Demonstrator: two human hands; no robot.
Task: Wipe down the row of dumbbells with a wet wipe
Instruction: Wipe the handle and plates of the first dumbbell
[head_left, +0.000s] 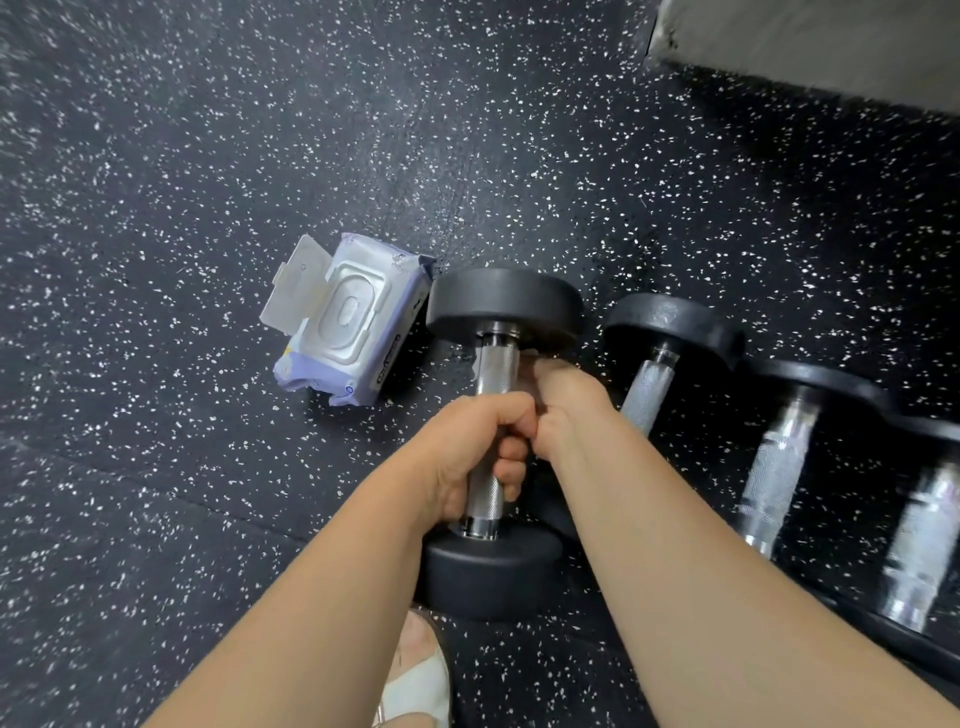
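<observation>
**gymrat22:** why's the left hand (483, 457) clamped round the black rubber-headed, steel-handled dumbbell (504, 301)?

**wipeguy:** steadying it for wiping, I'd guess. Right hand (563, 410) is curled beside it, can't tell if it holds anything. Open lilac plastic wipe pack (348, 322) sits just beyond-left.

- The scene is viewed from one wide-angle camera worn on the head.
- It is aimed forward and steeply down at the speckled floor (156, 156).
- The row of dumbbells (779, 457) is framed at close range and cropped at the right edge.
</observation>
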